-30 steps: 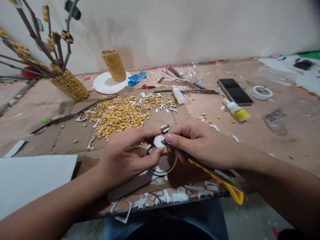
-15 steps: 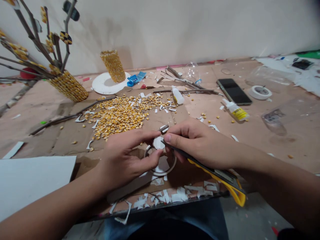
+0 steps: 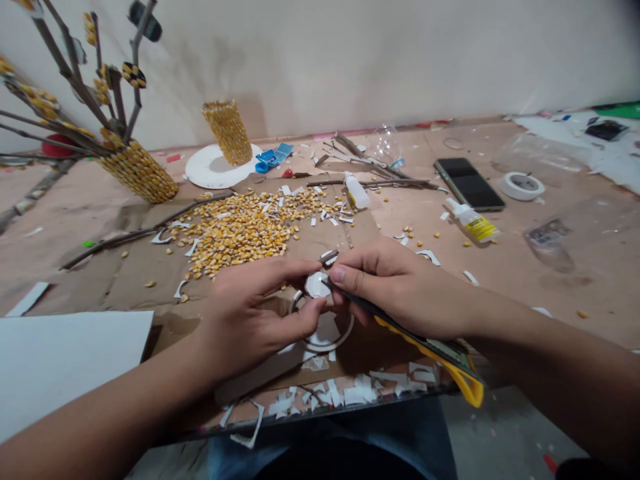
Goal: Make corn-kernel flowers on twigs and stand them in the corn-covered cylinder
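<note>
Between the thumb and index finger of my left hand (image 3: 265, 307) is a small white disc-like piece (image 3: 318, 285) with angular edges. My right hand (image 3: 400, 287) grips a yellow and black utility knife (image 3: 425, 347), its front end at the right side of the white piece and its yellow tail pointing toward me. Just beyond the fingertips lies a short dark piece with a white face (image 3: 329, 257). Beneath my hands a white ring (image 3: 325, 347) rests on the cardboard. My right fingers partly hide the knife's tip.
Corn kernels (image 3: 245, 233) lie in a pile ahead. Behind stand two kernel-covered cups, one holding branches (image 3: 137, 170), the other (image 3: 227, 133) on a white disc. Glue bottles (image 3: 475, 221), a phone (image 3: 469, 183) and tape (image 3: 521, 186) sit right. Paper scraps (image 3: 357, 392) line the front edge.
The knife's tail end has shifted slightly to the left and up. Both hands stay in nearly the same place around the white piece.
</note>
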`<state>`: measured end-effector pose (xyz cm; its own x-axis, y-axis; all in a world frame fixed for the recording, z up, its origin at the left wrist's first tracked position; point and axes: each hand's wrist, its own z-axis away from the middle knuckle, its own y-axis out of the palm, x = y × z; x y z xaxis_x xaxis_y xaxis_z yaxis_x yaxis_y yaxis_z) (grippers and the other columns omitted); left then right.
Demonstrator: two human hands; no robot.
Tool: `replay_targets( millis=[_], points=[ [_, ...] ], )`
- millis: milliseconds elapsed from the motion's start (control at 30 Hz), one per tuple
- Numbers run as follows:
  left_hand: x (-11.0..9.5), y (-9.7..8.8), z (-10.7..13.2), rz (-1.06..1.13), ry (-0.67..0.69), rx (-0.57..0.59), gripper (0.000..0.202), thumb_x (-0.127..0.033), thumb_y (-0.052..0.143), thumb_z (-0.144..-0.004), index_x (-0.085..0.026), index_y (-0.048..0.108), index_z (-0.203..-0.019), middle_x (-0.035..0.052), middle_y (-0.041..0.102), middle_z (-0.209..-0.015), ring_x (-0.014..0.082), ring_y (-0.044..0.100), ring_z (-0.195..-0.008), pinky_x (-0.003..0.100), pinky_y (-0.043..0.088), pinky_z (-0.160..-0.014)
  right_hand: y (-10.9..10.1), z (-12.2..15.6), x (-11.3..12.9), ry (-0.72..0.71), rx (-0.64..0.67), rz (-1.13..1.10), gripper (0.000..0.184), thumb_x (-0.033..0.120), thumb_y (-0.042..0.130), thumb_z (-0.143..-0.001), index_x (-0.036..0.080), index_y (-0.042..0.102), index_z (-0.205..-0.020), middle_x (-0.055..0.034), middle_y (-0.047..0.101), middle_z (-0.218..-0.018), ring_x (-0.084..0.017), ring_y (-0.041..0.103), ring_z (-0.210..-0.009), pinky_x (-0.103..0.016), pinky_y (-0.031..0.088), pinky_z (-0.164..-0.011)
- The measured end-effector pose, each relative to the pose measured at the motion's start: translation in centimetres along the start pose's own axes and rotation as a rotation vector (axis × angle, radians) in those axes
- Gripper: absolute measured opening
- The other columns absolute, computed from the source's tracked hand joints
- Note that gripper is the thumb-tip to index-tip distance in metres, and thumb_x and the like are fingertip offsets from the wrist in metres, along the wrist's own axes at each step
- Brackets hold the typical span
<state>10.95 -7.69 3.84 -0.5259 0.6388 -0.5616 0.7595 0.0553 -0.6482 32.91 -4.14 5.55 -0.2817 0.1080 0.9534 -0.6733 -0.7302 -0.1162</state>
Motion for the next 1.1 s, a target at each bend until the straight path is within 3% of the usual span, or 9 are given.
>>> replay_targets(
  millis=[400, 767, 867, 1100],
  points=[
    [0.16, 0.06, 0.07, 0.01, 0.043, -0.025, 0.029, -0.016, 0.078, -0.081, -0.027, 0.076, -0.108, 0.0002, 0.084, -0.091, 0.0167, 0.079, -0.072, 0.024, 0.062, -0.066, -0.07, -0.16, -0.01, 0.037, 0.068, -0.077, 0.051, 0.065, 0.059, -0.096, 0.019, 0.058, -0.075, 0.0039, 0.056, -0.052, -0.009, 0.045, -0.047, -0.022, 0.031, -0.047],
    [0.36, 0.06, 0.37, -0.006, 0.043, -0.016, 0.031, -0.018, 0.081, -0.081, -0.027, 0.075, -0.111, 0.0021, 0.084, -0.092, 0.0178, 0.079, -0.072, 0.026, 0.063, -0.065, -0.23, -0.43, -0.55, 0.071, 0.158, -0.292, 0.045, 0.057, 0.06, -0.097, 0.02, 0.056, -0.073, 0.0048, 0.055, -0.045, -0.009, 0.044, -0.042, -0.022, 0.035, -0.051],
    [0.38, 0.12, 0.26, 0.017, 0.032, -0.011, 0.029, -0.017, 0.079, -0.082, -0.025, 0.076, -0.11, 0.0021, 0.084, -0.091, 0.0168, 0.078, -0.069, 0.025, 0.063, -0.063, -0.38, -0.31, -0.52, 0.073, 0.13, -0.249, 0.043, 0.055, 0.057, -0.099, 0.02, 0.055, -0.073, 0.0048, 0.055, -0.046, -0.009, 0.045, -0.042, -0.022, 0.035, -0.049],
    [0.39, 0.47, 0.27, 0.152, -0.166, -0.004, 0.029, -0.016, 0.075, -0.085, -0.023, 0.079, -0.114, 0.0029, 0.085, -0.093, 0.0174, 0.078, -0.072, 0.026, 0.064, -0.066, -0.45, -0.16, -0.12, 0.04, -0.054, 0.043, 0.039, 0.044, 0.052, -0.103, 0.019, 0.062, -0.075, 0.004, 0.059, -0.05, -0.008, 0.046, -0.043, -0.021, 0.032, -0.044]
  ],
)
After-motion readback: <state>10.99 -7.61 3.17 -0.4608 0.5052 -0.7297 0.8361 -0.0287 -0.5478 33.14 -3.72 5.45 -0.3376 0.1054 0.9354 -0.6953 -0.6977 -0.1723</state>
